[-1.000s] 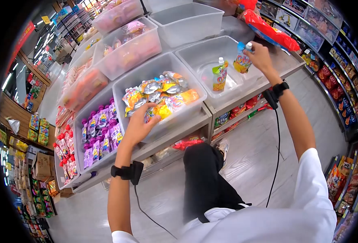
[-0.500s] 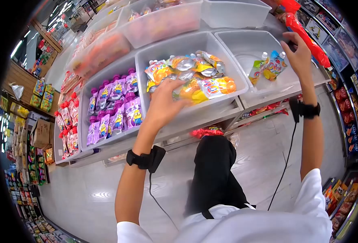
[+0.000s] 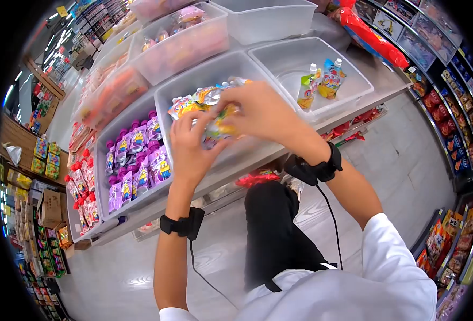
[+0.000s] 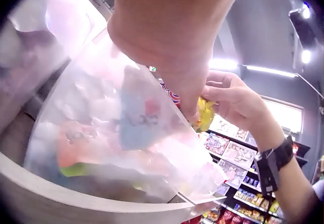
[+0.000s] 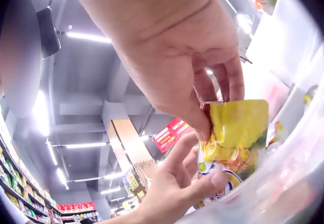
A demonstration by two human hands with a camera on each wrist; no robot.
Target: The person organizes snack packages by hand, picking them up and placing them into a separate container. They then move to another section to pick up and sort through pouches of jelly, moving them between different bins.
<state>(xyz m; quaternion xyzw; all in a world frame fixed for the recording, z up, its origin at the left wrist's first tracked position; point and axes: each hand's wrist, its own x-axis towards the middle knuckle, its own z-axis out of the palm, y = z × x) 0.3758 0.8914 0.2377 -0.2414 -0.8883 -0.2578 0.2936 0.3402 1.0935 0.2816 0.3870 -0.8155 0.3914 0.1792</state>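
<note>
Over the bin (image 3: 164,115) of orange-and-silver pouches (image 3: 183,104), both hands meet at one yellow pouch (image 5: 238,128). The right hand (image 3: 260,109) pinches its upper end between thumb and fingers in the right wrist view. Lower down, the left hand (image 3: 188,147) holds the same pouch, thumb across the printed front (image 5: 223,176). A yellow part of the pouch (image 4: 205,115) shows between the hands in the left wrist view. Two white-capped pouches, one green (image 3: 307,91) and one blue-and-orange (image 3: 331,80), stand upright side by side in the bin to the right (image 3: 362,91).
Left of the hands are bins of purple pouches (image 3: 137,140) and red-capped pouches (image 3: 84,184). Behind stand more clear bins (image 3: 268,24). A red inflated item (image 3: 372,40) lies at the back right. Stocked shelves (image 3: 450,117) line the right side.
The right hand has let go of the blue-and-orange pouch in the right bin and moved left to the yellow pouch beside the left hand. The left hand now holds that pouch too.
</note>
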